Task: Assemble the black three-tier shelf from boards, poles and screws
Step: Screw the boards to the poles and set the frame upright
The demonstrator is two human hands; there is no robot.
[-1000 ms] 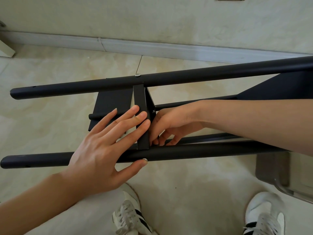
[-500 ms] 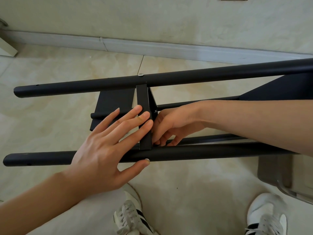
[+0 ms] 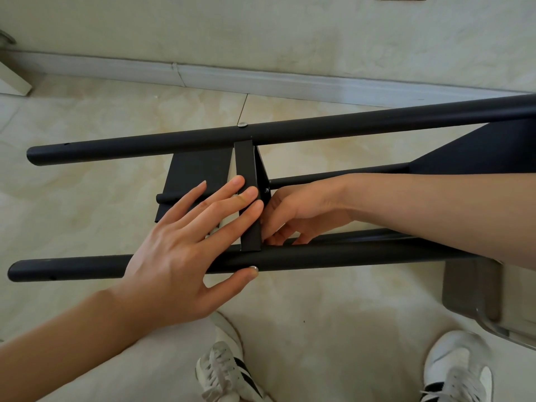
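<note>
Single view only: head cam, wide-angle, so no overlap with any second view. It looks forward and steeply down from above the near pole [image 3: 319, 258], close in. Near pole crosses the frame roughly horizontal at mid-height. Beyond it: the far pole [image 3: 261, 134], then the baseboard [image 3: 261, 82] and wall [image 3: 261, 30] along the top edge, so the camera faces the wall. On the camera's side of the near pole: two white sneakers [image 3: 229, 372] at the bottom edge. Both forearms enter low-left and right. Straight lines bow toward the edges.
</note>
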